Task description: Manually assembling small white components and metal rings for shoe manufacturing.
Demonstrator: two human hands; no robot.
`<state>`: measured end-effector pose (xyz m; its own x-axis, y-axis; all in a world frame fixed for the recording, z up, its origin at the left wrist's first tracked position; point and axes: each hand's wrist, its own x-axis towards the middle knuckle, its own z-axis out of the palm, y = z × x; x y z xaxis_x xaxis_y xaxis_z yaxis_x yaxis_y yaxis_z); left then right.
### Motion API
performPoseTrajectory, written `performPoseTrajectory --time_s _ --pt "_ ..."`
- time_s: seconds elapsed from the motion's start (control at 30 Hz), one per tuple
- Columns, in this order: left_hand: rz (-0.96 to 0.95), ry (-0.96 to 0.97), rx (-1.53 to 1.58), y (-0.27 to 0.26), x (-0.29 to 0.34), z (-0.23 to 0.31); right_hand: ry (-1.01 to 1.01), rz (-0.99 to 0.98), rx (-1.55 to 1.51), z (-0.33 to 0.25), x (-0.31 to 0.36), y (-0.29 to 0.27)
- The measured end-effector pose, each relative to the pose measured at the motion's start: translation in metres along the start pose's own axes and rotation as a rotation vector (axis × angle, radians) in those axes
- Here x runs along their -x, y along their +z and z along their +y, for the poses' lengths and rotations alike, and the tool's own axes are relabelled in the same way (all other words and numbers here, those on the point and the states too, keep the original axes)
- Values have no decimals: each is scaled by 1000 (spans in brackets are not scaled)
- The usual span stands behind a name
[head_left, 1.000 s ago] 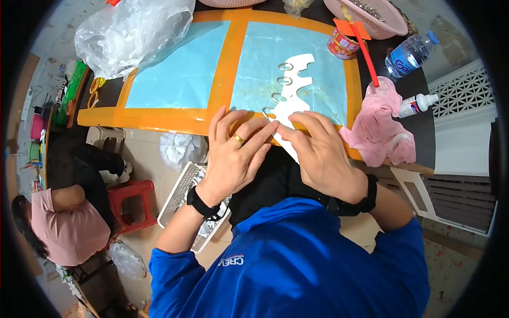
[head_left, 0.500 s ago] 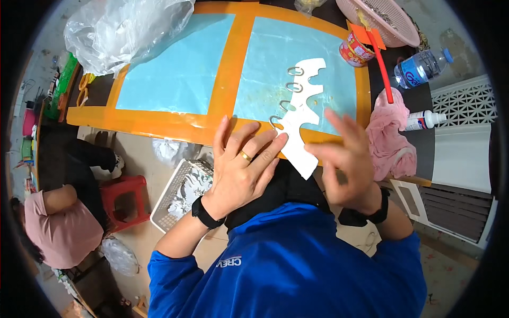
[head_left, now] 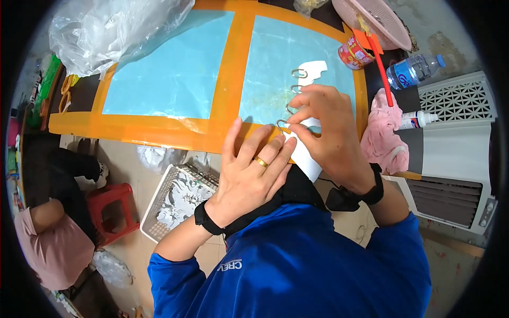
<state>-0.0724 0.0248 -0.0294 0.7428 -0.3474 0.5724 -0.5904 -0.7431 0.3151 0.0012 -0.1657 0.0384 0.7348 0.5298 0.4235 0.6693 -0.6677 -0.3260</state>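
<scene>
Head view: the right hand (head_left: 335,139), lifted clear half a second ago, now bends thumb and forefinger to the lowest metal ring (head_left: 277,125); whether they grip it, I cannot tell. It hides the middle of the white cut-out (head_left: 307,160), at two o'clock from centre, whose lower end overhangs the table edge. The left hand (head_left: 250,177) lies flat, fingers extended. Bare blue panel (head_left: 169,69) at eleven.

White strip (head_left: 306,160); pale-blue mat (head_left: 169,66), orange bands (head_left: 233,69); pink cloth (head_left: 387,138).
</scene>
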Motion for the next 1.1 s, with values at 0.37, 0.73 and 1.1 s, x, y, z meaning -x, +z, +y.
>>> performPoseTrajectory --time_s 0.37,0.73,1.1 --pt "15 -18 112 -1 -2 -4 214 32 -1 -18 1 2" --pt "-121 -25 130 -12 -8 -7 245 98 -166 -11 15 15" --pt "-152 -11 119 -18 -15 -6 227 56 -36 -11 6 9"
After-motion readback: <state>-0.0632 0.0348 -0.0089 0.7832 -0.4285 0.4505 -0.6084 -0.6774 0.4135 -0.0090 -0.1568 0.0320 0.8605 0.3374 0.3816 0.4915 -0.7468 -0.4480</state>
